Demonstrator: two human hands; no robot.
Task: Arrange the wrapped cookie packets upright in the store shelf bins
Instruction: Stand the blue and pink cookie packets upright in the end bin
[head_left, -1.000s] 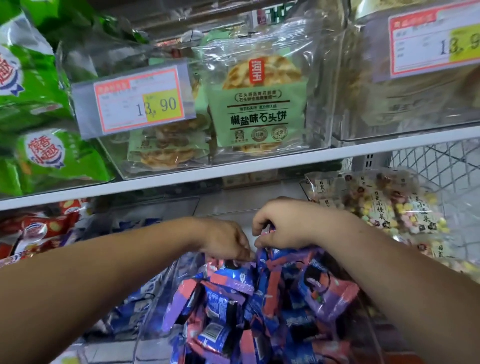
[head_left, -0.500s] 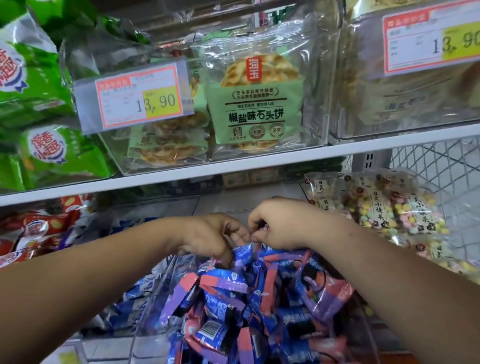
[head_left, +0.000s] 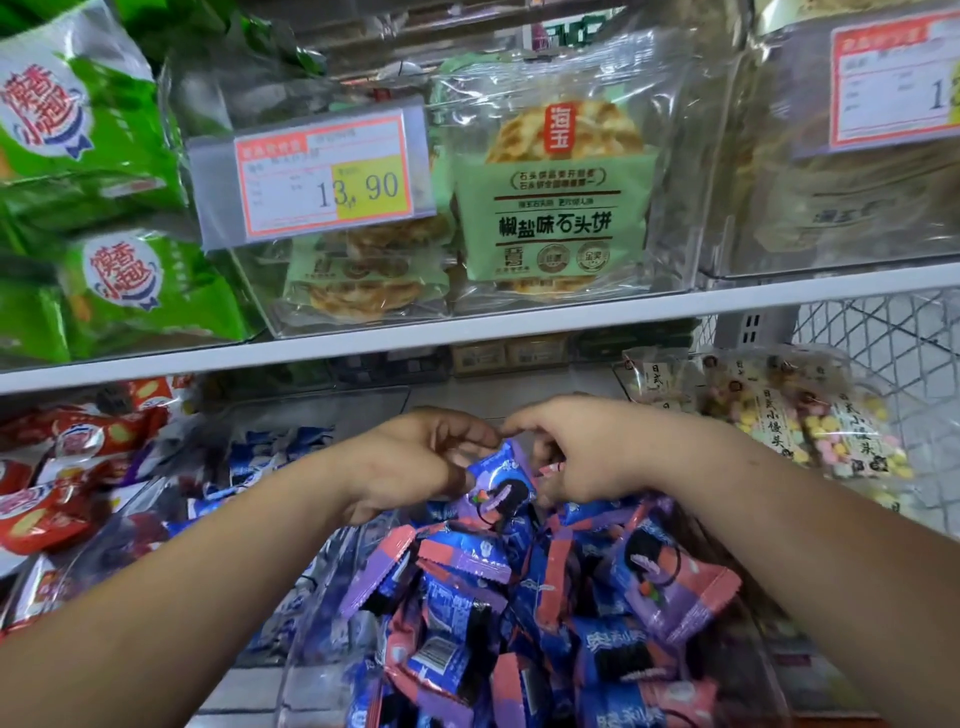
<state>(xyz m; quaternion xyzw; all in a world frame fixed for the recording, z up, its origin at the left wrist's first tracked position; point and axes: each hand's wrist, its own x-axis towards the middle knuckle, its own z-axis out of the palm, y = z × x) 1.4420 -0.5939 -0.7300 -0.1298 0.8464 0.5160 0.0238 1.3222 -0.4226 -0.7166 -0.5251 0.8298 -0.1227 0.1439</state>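
A clear plastic bin (head_left: 311, 613) on the lower shelf holds a loose heap of several blue, purple and pink wrapped cookie packets (head_left: 519, 623). Both my hands are at the far top of the heap. My left hand (head_left: 415, 462) and my right hand (head_left: 587, 452) together hold one blue-purple packet (head_left: 501, 486) raised upright between them. My left thumb and fingers pinch its left edge. My right fingers curl over its top right corner, where a pink wrapper end shows.
The white shelf edge (head_left: 467, 332) runs just above my hands. Above it stand clear bins of green flatbread packets (head_left: 550, 208) with a price tag (head_left: 322, 182). Red snack packets (head_left: 57, 467) lie left, pastel candy bags (head_left: 789, 426) right, beside a wire mesh (head_left: 883, 332).
Both hands have lifted one blue-purple packet out of the heap and turned it upright between them. The left hand has opened up from pressing down on the pile.
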